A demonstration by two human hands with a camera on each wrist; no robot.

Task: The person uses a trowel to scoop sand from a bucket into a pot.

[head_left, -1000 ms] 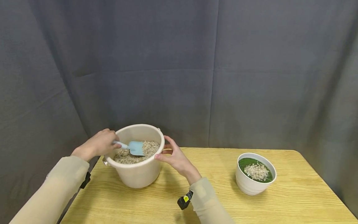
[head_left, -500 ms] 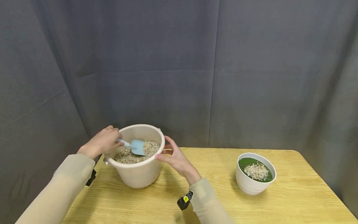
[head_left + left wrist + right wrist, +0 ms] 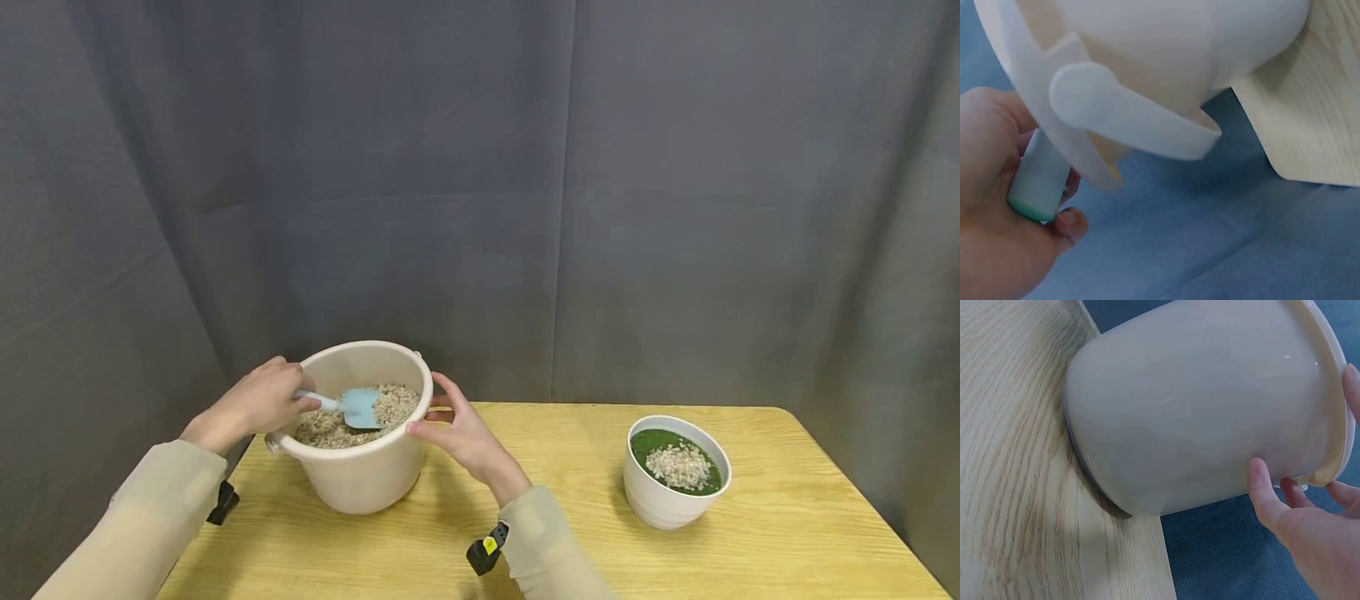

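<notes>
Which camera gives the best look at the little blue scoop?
The head view: the blue scoop shows whole, blade on the gravel in the bucket, held by the left hand. The left wrist view shows only its handle end; the right wrist view shows none.

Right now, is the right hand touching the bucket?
Touching. The right wrist view shows the right hand with its thumb pressed against the bucket just below its rim.
</notes>
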